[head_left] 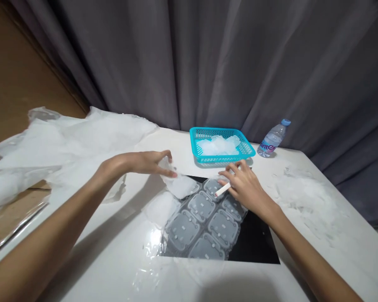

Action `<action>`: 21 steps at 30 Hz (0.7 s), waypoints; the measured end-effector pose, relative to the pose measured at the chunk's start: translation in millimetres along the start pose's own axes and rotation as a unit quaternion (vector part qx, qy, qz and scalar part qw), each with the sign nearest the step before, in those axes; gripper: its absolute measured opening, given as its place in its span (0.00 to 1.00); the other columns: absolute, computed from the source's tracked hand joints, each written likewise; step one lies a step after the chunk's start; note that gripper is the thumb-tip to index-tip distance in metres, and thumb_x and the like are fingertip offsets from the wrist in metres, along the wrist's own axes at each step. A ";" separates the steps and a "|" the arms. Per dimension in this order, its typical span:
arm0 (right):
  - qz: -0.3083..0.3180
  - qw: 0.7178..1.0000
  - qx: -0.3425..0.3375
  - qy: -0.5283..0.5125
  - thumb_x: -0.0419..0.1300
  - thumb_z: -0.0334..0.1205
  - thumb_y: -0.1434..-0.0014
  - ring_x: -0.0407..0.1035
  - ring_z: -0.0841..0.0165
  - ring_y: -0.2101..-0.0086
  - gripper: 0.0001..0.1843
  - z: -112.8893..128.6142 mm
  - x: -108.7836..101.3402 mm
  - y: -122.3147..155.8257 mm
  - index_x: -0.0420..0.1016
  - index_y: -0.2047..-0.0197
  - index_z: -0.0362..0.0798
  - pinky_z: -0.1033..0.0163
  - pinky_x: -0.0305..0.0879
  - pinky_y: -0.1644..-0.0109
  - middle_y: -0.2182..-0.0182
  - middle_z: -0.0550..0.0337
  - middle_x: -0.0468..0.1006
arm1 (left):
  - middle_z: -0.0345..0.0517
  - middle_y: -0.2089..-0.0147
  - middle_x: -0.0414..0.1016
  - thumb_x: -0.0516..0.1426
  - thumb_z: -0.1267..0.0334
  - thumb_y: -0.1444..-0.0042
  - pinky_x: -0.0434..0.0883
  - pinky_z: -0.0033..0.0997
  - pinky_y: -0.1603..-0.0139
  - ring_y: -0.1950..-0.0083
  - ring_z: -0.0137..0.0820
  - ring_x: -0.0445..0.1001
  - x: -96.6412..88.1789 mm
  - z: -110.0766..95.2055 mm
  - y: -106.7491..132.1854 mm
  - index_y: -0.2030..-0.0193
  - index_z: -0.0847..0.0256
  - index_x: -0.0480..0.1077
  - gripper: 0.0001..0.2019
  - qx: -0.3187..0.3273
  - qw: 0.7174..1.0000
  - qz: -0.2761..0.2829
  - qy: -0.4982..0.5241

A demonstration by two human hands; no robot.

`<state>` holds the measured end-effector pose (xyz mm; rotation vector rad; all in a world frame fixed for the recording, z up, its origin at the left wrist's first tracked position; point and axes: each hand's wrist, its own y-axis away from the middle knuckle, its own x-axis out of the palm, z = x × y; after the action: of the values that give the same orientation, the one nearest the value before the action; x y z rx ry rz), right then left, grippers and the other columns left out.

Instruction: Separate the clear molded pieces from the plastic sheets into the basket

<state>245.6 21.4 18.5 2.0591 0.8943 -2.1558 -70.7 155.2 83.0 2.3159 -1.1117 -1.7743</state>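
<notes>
Forearms (50,241) nearest, one from each lower corner, reaching over a white table (113,256). Pads (201,206), rounded and dotted, lie between and just in front of the hands, partly on a black sheet (256,239); they look grey there and whitish off its left edge, so they're probably see-through, and the dark backing likely makes outlines and dots easier to read. Left hand (148,162) is at their far left corner, thumb and forefinger parted around thin film, thumb tip at a whitish pad; can't tell if it pinches, maybe just steadying the edge. Right hand (244,184) grips a white stick (222,190) with a reddish tip, slanted down over the far pads, pen-like, probably for tip control; contact unclear. Containers: blue basket (225,160) stands beyond the hands, nearer the right, holding a loose heap of whitish pieces (219,145), all below the rim; likely set there for easy reach. Bottle (272,139) past the right hand, capped, clear liquid inside, label on. Big white plastic heap (91,132) left of the left hand, contents can't tell. Crumpled clear film (305,195) right of the right hand. Curtain (204,63) behind everything.
</notes>
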 end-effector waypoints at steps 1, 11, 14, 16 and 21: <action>0.004 1.000 -0.010 0.010 0.59 0.43 0.29 0.63 0.49 0.50 0.16 5.4 -1.1 -0.6 0.77 0.42 0.48 0.46 0.68 0.48 0.47 0.45 0.76 | 0.61 0.38 0.77 0.59 0.29 0.48 0.70 0.38 0.49 0.43 0.52 0.77 0.6 1.0 -2.4 0.37 0.60 0.67 0.42 -0.010 0.999 -0.033 -0.030; 0.051 0.998 0.002 -0.042 0.61 0.43 0.31 0.64 0.47 0.44 0.34 22.6 0.1 9.3 0.57 0.28 0.43 0.44 0.72 0.45 0.38 0.37 0.66 | 0.62 0.42 0.71 0.55 0.36 0.35 0.66 0.47 0.38 0.40 0.50 0.68 37.7 -29.8 -11.5 0.39 0.66 0.69 0.34 0.242 0.920 -0.255 -0.176; 0.079 0.995 -0.013 -0.052 0.60 0.42 0.31 0.66 0.49 0.48 0.32 24.0 0.3 16.1 0.58 0.29 0.44 0.46 0.72 0.46 0.46 0.42 0.71 | 0.60 0.38 0.71 0.59 0.39 0.36 0.62 0.45 0.33 0.35 0.50 0.67 50.7 -39.3 -16.2 0.39 0.62 0.70 0.30 0.298 0.929 -0.160 -0.152; 0.090 0.996 -0.014 -0.017 0.59 0.40 0.31 0.67 0.49 0.51 0.25 23.6 5.2 19.5 0.64 0.34 0.42 0.46 0.72 0.48 0.50 0.43 0.74 | 0.57 0.37 0.72 0.59 0.43 0.34 0.62 0.42 0.33 0.35 0.47 0.69 56.9 -40.4 -21.4 0.39 0.60 0.72 0.26 0.292 0.946 -0.072 -0.118; 0.077 0.997 0.013 -0.001 0.57 0.41 0.29 0.67 0.49 0.53 0.20 13.6 24.0 23.6 0.69 0.40 0.39 0.46 0.71 0.50 0.54 0.42 0.75 | 0.54 0.41 0.76 0.63 0.58 0.40 0.67 0.40 0.39 0.40 0.46 0.73 58.9 -30.9 -29.0 0.38 0.58 0.72 0.23 0.238 0.969 -0.009 -0.064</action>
<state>239.7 4.7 -13.2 2.0633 0.6865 -2.0998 -23.5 133.0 32.5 2.4798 -1.7092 -1.8503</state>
